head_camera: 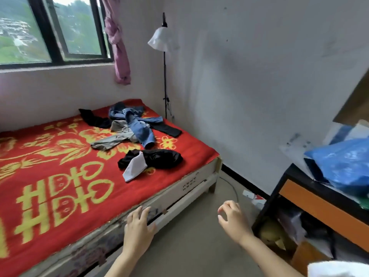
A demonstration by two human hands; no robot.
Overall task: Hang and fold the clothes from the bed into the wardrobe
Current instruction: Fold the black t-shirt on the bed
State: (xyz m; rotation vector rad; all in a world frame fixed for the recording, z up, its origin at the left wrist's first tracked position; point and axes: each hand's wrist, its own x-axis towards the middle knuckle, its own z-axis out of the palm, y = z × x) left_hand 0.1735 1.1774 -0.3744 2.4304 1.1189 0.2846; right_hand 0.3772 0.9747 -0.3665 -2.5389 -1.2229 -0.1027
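A bed (201, 172) with a red and yellow patterned cover fills the left of the head view. Clothes lie loose at its far right end: blue jeans (137, 126), a grey garment (113, 139), a black piece (93, 117) near the wall, and a black garment with a white lining (157, 158) closest to the bed's edge. My left hand (138, 224) hovers in front of the bed's side, fingers relaxed, holding nothing. Over the floor, my right hand (232, 218) is empty with loosely curled fingers. Both hands are well short of the clothes. No wardrobe shows.
A black and orange shelf unit (311, 198) with a blue plastic bag (347, 162) on top stands at the right. A floor lamp (164, 76) stands in the corner by the bed. A cable and small boxes (253, 196) lie on the floor along the wall.
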